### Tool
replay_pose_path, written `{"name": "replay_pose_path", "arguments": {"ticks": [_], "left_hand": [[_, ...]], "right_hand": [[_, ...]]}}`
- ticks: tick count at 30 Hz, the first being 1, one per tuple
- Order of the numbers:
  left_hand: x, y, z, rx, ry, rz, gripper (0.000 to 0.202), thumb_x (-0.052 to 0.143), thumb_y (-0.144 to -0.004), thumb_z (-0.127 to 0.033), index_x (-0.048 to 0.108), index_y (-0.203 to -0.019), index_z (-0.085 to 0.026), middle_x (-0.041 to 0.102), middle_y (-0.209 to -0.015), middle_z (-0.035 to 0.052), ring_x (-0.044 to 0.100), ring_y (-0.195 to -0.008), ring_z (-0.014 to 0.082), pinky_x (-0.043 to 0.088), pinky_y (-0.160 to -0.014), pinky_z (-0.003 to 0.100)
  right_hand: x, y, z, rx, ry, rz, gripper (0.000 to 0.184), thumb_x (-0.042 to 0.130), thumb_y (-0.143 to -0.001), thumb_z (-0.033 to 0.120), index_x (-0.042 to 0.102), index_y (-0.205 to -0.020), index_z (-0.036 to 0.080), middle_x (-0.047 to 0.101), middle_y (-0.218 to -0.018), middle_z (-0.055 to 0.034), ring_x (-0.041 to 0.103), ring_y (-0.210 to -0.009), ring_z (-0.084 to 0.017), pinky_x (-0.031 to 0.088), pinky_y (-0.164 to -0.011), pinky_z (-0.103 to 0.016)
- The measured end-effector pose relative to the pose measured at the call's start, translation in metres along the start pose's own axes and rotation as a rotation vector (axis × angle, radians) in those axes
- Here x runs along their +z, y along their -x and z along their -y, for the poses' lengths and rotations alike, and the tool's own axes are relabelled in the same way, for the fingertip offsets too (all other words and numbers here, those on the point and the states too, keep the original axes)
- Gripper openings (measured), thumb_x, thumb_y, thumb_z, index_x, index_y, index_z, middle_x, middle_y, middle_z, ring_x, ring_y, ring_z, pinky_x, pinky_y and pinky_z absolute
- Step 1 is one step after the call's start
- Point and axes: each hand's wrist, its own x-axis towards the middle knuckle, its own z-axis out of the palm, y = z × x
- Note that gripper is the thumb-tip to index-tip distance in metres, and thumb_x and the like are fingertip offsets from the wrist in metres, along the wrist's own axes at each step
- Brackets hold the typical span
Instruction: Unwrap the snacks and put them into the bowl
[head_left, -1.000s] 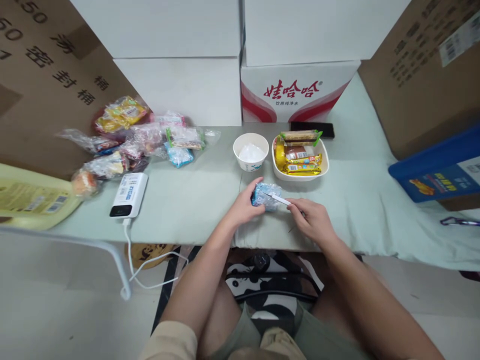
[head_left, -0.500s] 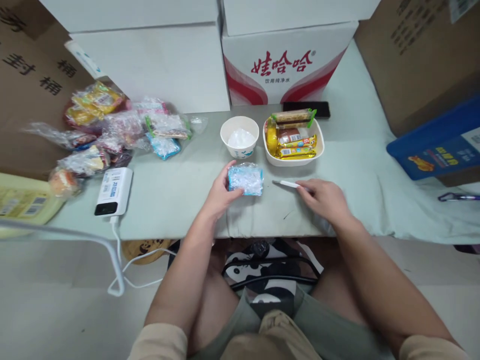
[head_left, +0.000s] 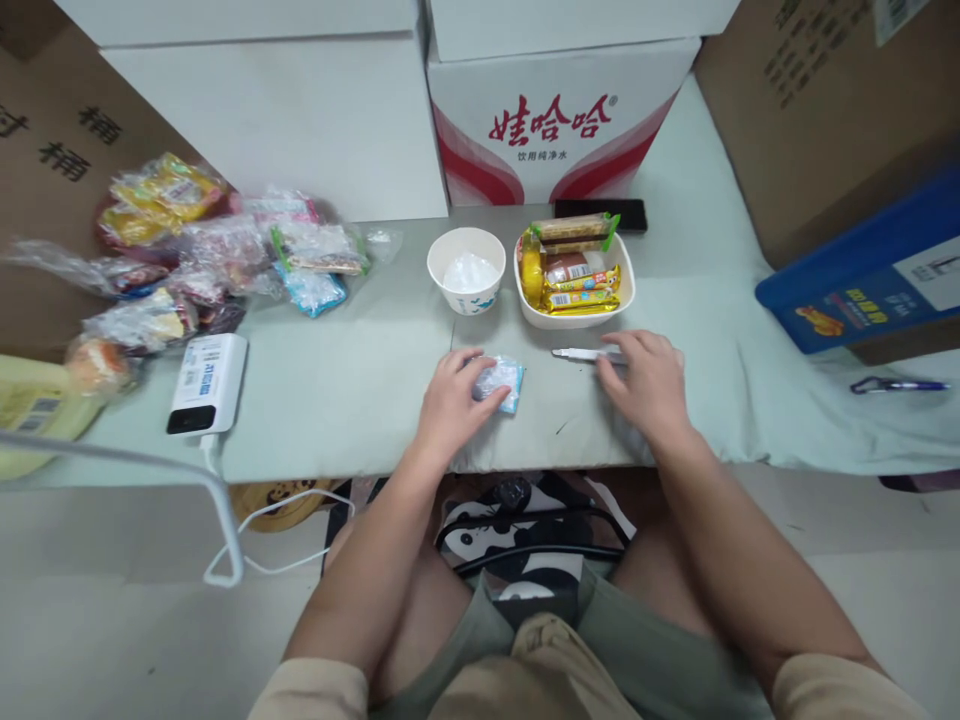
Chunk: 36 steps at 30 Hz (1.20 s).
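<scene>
My left hand (head_left: 454,400) is closed over a small blue and clear plastic snack packet (head_left: 503,379) that lies on the pale green table (head_left: 352,390). My right hand (head_left: 646,376) rests on the table just right of it, fingers curled on the handle end of a thin white knife (head_left: 581,354) that lies flat, its tip pointing left. Just behind the hands stand a small white bowl (head_left: 466,270) with clear wrappers in it and a white dish (head_left: 575,284) filled with wrapped snack bars.
A heap of bagged snacks (head_left: 187,255) lies at the left, with a white power bank (head_left: 207,383) and its cable in front. White cartons (head_left: 559,120) and brown boxes line the back. A black phone (head_left: 600,212), a blue box (head_left: 862,285) and a pen (head_left: 896,385) lie to the right.
The knife came away from the packet and moved right, down onto the table. My left hand lowered the packet flat and closed over it. The camera tilted downward.
</scene>
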Motion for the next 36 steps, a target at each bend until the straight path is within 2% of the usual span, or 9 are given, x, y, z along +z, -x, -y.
{"name": "replay_pose_path", "arguments": {"ticks": [3, 8, 11, 15, 18, 23, 26, 30, 36], "left_hand": [[0.001, 0.0, -0.003, -0.105, 0.256, -0.019, 0.013, 0.065, -0.082, -0.031, 0.066, -0.088, -0.02, 0.066, -0.118, 0.0105, 0.062, -0.114, 0.0264, 0.046, -0.105, 0.045], [-0.001, -0.005, -0.01, -0.525, 1.14, -0.013, 0.021, 0.063, -0.08, -0.038, 0.05, -0.084, -0.022, 0.07, -0.114, 0.0057, 0.067, -0.11, 0.0261, 0.056, -0.087, 0.043], [-0.005, -0.009, -0.009, -0.672, 1.376, -0.015, 0.023, 0.064, -0.076, -0.036, 0.047, -0.083, -0.022, 0.071, -0.106, 0.0057, 0.068, -0.109, 0.0263, 0.056, -0.086, 0.041], [-0.008, -0.01, -0.004, -0.576, 1.272, -0.064, 0.034, 0.071, -0.072, -0.038, 0.05, -0.093, -0.022, 0.069, -0.092, 0.0026, 0.068, -0.101, 0.0214, 0.053, -0.089, 0.037], [-0.01, -0.008, 0.0, -0.464, 1.075, 0.008, 0.043, 0.076, -0.061, -0.019, 0.054, -0.098, -0.022, 0.066, -0.085, -0.0018, 0.067, -0.093, 0.0169, 0.052, -0.086, 0.032], [-0.02, -0.009, 0.015, -0.485, 0.934, -0.002, 0.023, 0.072, -0.062, -0.013, 0.062, -0.081, -0.018, 0.068, -0.085, 0.0011, 0.066, -0.081, 0.0142, 0.052, -0.075, 0.027], [-0.029, -0.008, 0.02, -0.407, 0.875, -0.054, 0.019, 0.072, -0.072, -0.03, 0.068, -0.087, -0.019, 0.072, -0.095, 0.005, 0.067, -0.093, 0.0193, 0.053, -0.086, 0.033], [-0.035, 0.001, 0.016, -0.091, 0.499, -0.004, 0.035, 0.075, -0.072, -0.045, 0.074, -0.096, -0.021, 0.066, -0.128, 0.0093, 0.057, -0.126, 0.0273, 0.042, -0.111, 0.043], [-0.036, 0.009, 0.021, -0.03, 0.292, -0.056, 0.021, 0.069, -0.081, -0.04, 0.067, -0.077, -0.02, 0.071, -0.112, 0.0097, 0.062, -0.121, 0.0264, 0.044, -0.11, 0.047]], "right_hand": [[0.003, 0.004, 0.014, -0.123, -0.168, 0.055, 0.026, 0.051, -0.09, 0.029, 0.069, -0.106, 0.02, 0.071, -0.108, -0.0136, 0.063, -0.104, -0.03, 0.046, -0.093, -0.045], [0.014, 0.012, 0.039, -0.36, -0.473, 0.271, 0.034, 0.061, -0.086, 0.036, 0.063, -0.118, 0.024, 0.066, -0.13, -0.0125, 0.06, -0.122, -0.029, 0.046, -0.104, -0.048], [0.02, 0.014, 0.045, -0.369, -0.533, 0.316, 0.011, 0.059, -0.088, 0.03, 0.064, -0.094, 0.023, 0.07, -0.124, -0.0126, 0.064, -0.115, -0.026, 0.049, -0.099, -0.044], [0.02, 0.014, 0.045, -0.351, -0.59, 0.262, 0.01, 0.054, -0.086, 0.022, 0.057, -0.077, 0.024, 0.071, -0.116, -0.011, 0.066, -0.11, -0.025, 0.05, -0.095, -0.043], [0.015, 0.012, 0.038, -0.286, -0.659, 0.204, 0.007, 0.053, -0.085, 0.02, 0.057, -0.08, 0.024, 0.073, -0.095, -0.0059, 0.069, -0.095, -0.023, 0.053, -0.087, -0.04], [0.008, 0.007, 0.017, -0.193, -0.632, 0.041, 0.018, 0.055, -0.082, 0.016, 0.065, -0.094, 0.024, 0.073, -0.086, -0.0015, 0.068, -0.08, -0.019, 0.055, -0.079, -0.036], [0.008, 0.008, 0.013, -0.247, -0.613, 0.02, 0.025, 0.054, -0.083, 0.015, 0.068, -0.102, 0.025, 0.073, -0.097, -0.0041, 0.069, -0.089, -0.021, 0.055, -0.084, -0.038], [0.012, 0.012, 0.021, -0.449, -0.56, 0.119, 0.027, 0.061, -0.084, 0.02, 0.067, -0.11, 0.027, 0.065, -0.129, -0.009, 0.061, -0.118, -0.027, 0.049, -0.1, -0.048], [0.016, 0.008, 0.019, -0.353, -0.528, 0.026, 0.011, 0.054, -0.089, 0.019, 0.064, -0.088, 0.026, 0.072, -0.099, -0.006, 0.066, -0.099, -0.025, 0.051, -0.091, -0.045]]}}
